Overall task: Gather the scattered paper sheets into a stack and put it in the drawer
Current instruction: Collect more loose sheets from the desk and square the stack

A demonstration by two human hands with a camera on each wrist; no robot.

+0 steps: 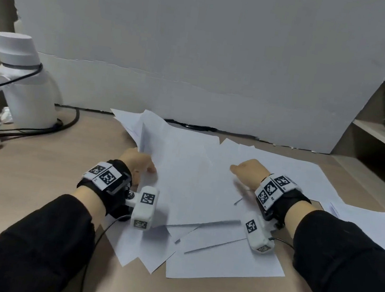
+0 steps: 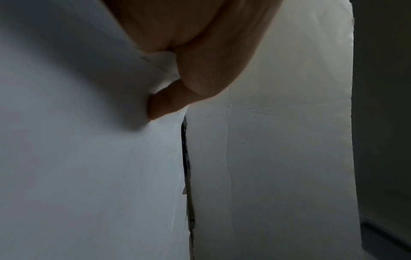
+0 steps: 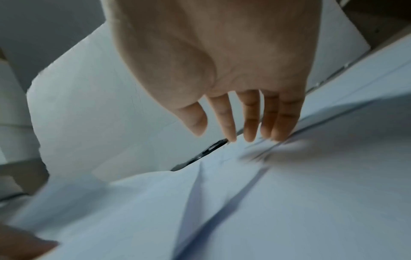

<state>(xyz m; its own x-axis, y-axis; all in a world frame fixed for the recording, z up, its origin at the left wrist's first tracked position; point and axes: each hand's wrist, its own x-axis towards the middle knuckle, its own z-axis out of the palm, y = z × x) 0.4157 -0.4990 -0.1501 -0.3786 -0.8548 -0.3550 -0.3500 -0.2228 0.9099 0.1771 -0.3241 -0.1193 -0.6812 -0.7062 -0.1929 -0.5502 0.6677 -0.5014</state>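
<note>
Paper sheets (image 1: pixel 195 184) lay fanned and overlapping across the middle of the surface (image 1: pixel 40 173), with further sheets trailing to the right edge; we saw no drawer in any view. We judged the sheets light, limp and slippery on one another, prone to creasing, so best squared by pressing both long edges inward and lifted by a pinch at an edge. The left hand (image 1: pixel 138 160) was at the left edge of the pile, thumb and fingers (image 2: pixel 164 105) pinching a raised sheet that stood curled upward. The right hand (image 1: pixel 249 170) hovered palm down over the right part of the pile, fingers (image 3: pixel 249 123) straight and slightly spread, tips at or just above the paper, holding nothing.
</note>
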